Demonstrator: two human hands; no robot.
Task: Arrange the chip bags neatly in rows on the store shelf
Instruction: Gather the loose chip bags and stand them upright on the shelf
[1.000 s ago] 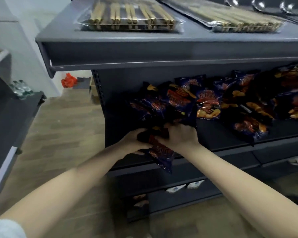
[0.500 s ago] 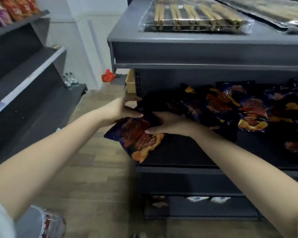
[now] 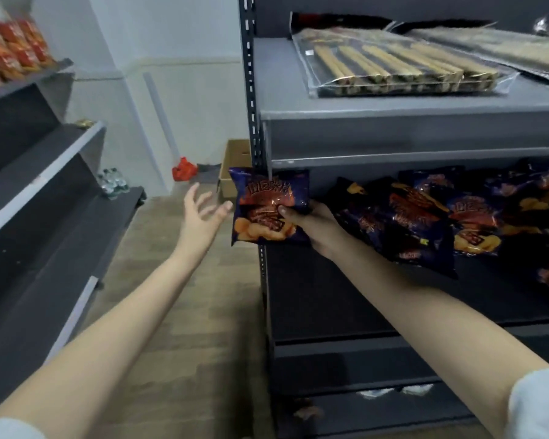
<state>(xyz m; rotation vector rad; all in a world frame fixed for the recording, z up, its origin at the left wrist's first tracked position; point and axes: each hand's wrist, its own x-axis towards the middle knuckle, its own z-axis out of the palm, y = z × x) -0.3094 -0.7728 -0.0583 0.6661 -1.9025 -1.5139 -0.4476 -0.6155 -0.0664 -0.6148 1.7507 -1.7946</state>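
Observation:
My right hand (image 3: 311,224) grips a dark blue and orange chip bag (image 3: 263,198), holding it upright at the left end of the dark middle shelf (image 3: 346,299), against the shelf's upright post. My left hand (image 3: 202,213) hangs open just left of the bag, fingers spread, touching nothing. To the right, a loose pile of several matching chip bags (image 3: 425,217) lies jumbled on the same shelf, some overlapping and tilted.
The grey top shelf (image 3: 393,112) carries clear packs of wooden chopsticks (image 3: 393,68). A dark shelving unit (image 3: 38,198) on the left holds red snack bags (image 3: 13,52) up high. On the wooden floor beyond are a cardboard box (image 3: 232,166), a red bag (image 3: 184,168) and bottles (image 3: 111,182).
The bag was lifted from the shelf's front edge and stood upright at the shelf's left end. My left hand let go of it and opened. The view swung left and up.

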